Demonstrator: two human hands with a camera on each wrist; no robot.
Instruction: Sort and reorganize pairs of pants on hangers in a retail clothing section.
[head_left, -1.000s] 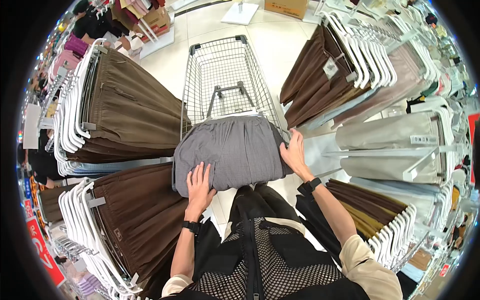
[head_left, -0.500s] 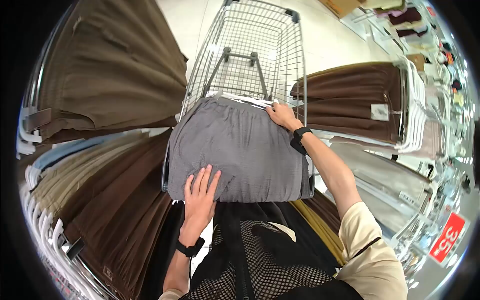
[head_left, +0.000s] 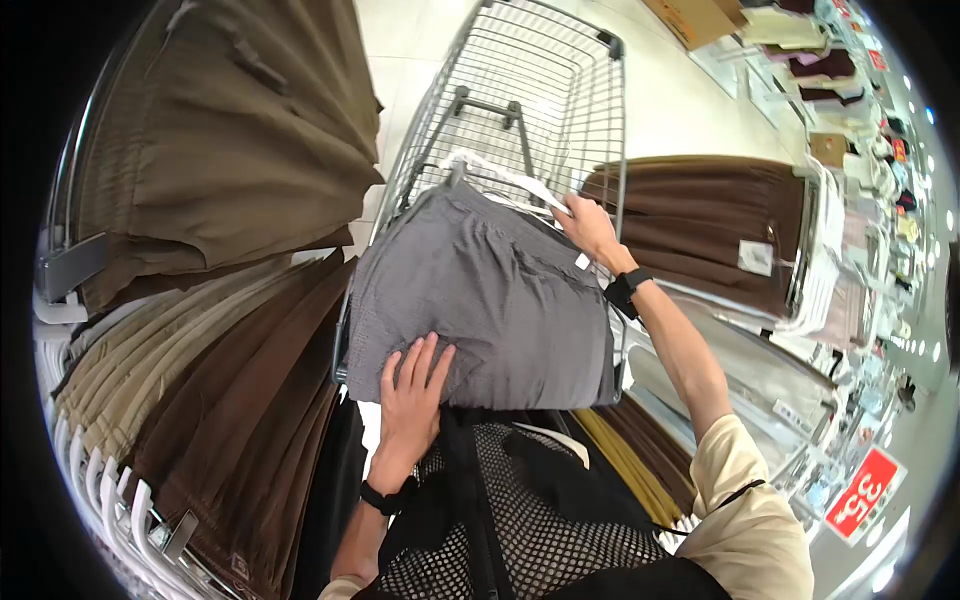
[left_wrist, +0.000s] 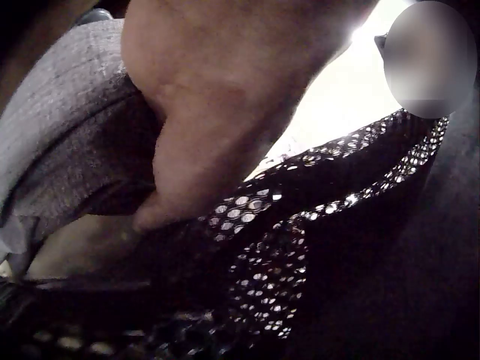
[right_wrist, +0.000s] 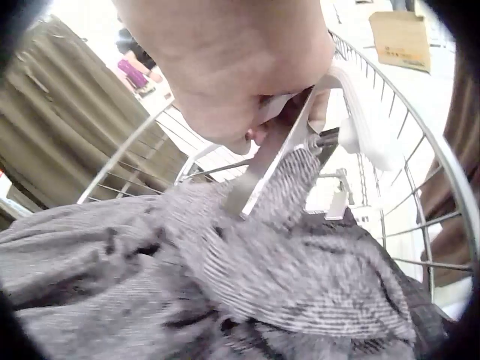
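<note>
A folded stack of grey crinkled trousers lies across the near end of a wire shopping cart, and white hangers stick out along its far edge. My right hand grips a white hanger at the waistband of the top pair, lifted a little at that edge. In the right wrist view the curled fingers hold the hanger close over the striped-looking grey waistband. My left hand rests with straight fingers on the near left part of the trousers. Its thumb side shows in the left wrist view beside the grey cloth.
Brown trousers hang on racks at the left, with beige pairs below. More brown trousers and pale ones hang at the right. A red price sign stands lower right, a cardboard box at the top.
My right hand has moved from the stack's right side to the hangers and raised one with the top waistband. The left hand stays on the trousers. The head view has turned and come closer.
</note>
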